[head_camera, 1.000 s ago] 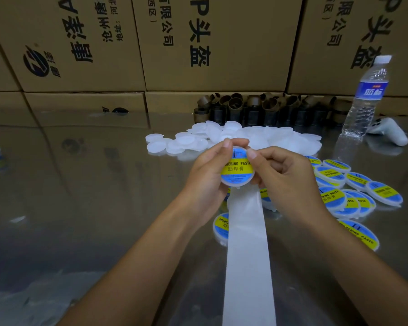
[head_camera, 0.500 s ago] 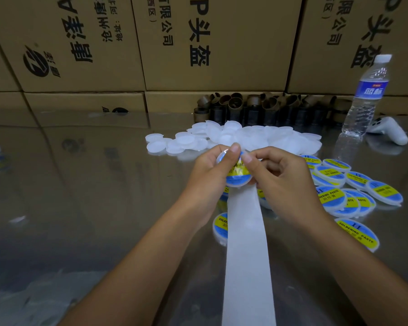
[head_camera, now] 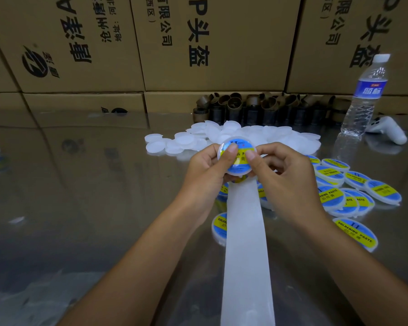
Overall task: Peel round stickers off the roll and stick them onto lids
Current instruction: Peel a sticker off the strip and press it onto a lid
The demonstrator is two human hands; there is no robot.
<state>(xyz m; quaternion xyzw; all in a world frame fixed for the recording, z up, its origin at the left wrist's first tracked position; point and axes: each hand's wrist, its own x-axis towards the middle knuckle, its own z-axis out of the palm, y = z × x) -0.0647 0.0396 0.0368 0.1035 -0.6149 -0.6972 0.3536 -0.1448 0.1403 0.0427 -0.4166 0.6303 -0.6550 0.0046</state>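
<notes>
Above the middle of the shiny, reflective grey table (head_camera: pixel 92 184), both hands held up a round translucent white plastic lid (head_camera: pixel 237 158) with its face turned toward the camera. A round blue sticker with a yellow band covered that face. The left hand (head_camera: pixel 205 170) gripped the lid from its left side, fingers curled behind it and thumb pressed flat on the sticker. The right hand (head_camera: pixel 285 182) gripped it from the right, its thumb on the sticker just beside the left thumb and its other fingers curled behind. From beneath the 2 hands a long white strip of sticker backing paper (head_camera: pixel 245 243) ran toward the near edge of the view. It partly covered a labelled lid (head_camera: pixel 218 228) lying flat on the table. On the right lay a loose cluster of already labelled blue-and-yellow lids (head_camera: pixel 353 194), some overlapping. Farther off, a heap of plain white unlabelled lids (head_camera: pixel 257 137) spread across the table. Behind the heap stood a row of brown cardboard tube cores (head_camera: pixel 257 107), backed by stacked brown cardboard boxes (head_camera: pixel 198 43) printed with black characters. At the far right a clear plastic water bottle with a blue label (head_camera: pixel 365 95) stood upright. Just beside it rested a white handheld controller (head_camera: pixel 386 130).
</notes>
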